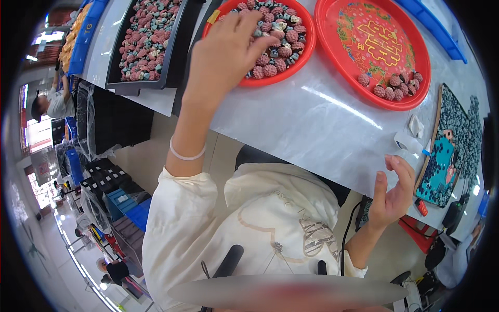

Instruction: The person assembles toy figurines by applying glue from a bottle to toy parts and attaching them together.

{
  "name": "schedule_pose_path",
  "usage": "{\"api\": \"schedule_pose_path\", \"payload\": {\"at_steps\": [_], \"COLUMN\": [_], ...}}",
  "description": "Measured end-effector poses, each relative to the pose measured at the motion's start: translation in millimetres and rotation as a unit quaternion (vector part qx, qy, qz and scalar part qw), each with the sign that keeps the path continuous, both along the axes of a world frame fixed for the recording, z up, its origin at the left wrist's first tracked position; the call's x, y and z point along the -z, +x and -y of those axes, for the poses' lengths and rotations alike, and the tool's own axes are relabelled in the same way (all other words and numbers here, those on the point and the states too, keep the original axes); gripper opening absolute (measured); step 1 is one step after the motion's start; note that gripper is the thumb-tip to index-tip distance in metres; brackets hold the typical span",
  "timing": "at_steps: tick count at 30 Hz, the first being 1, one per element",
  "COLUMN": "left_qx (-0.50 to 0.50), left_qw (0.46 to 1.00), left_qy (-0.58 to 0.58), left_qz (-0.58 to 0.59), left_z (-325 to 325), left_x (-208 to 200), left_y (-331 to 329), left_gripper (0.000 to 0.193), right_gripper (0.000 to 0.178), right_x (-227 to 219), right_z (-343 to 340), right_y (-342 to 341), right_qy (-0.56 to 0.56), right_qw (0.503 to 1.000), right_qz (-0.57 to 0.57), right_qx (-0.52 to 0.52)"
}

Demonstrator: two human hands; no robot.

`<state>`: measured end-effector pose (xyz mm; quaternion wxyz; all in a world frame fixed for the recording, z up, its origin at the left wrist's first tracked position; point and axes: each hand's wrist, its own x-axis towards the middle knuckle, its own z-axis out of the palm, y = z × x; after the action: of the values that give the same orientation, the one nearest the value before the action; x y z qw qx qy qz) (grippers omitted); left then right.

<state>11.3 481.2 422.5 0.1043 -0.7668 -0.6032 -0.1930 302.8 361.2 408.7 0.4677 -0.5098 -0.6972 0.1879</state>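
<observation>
My left hand (223, 60) reaches over a round red tray (310, 44), palm down, thumb and index finger apart. Beneath it lie many knobbly pink pieces (270, 70) with dark undersides; its fingertips are among them or just above, I cannot tell which. To the right, a larger red tray (332, 67) with gold and green decoration bears a small cluster of similar pink pieces (397, 92) at its near edge. My right hand (392, 195) is raised by the table's near edge, fingers loosely bent and apart from the thumb, with nothing visible in it.
A dark bin (113, 67) full of pink and teal pieces stands left of the trays. Near my right hand are a white bottle with a blue tip (408, 143), a crumpled white scrap (416, 126) and a board covered with small dark teal pieces (442, 156). People are in the background.
</observation>
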Motion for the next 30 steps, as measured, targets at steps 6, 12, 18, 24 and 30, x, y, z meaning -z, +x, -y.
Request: {"api": "schedule_pose_path", "payload": {"at_steps": [6, 12, 18, 24, 30], "left_qx": [0.046, 0.029, 0.2, 0.366, 0.429], "left_qw": [0.996, 0.993, 0.977, 0.921, 0.861], "left_qy": [-0.053, -0.102, -0.027, -0.135, -0.23], "left_qz": [-0.059, -0.051, -0.065, 0.009, 0.149], "left_z": [5, 3, -21, -35, -58], "left_x": [-3, -17, -40, -9, -5], "left_y": [10, 12, 58, 159, 178], "left_gripper": [0.029, 0.025, 0.03, 0.024, 0.022], "right_gripper": [0.024, 0.021, 0.019, 0.019, 0.018], "right_x": [-6, -4, -9, -9, -2], "right_z": [-3, -2, 1, 7, 17], "right_y": [1, 9, 18, 25, 39], "right_qy": [0.002, 0.002, 0.018, 0.025, 0.01], "right_qw": [1.0, 1.0, 0.999, 0.998, 0.997], "right_qz": [0.017, 0.017, 0.007, 0.001, 0.004], "right_qx": [-0.014, 0.001, 0.034, 0.051, 0.072]}}
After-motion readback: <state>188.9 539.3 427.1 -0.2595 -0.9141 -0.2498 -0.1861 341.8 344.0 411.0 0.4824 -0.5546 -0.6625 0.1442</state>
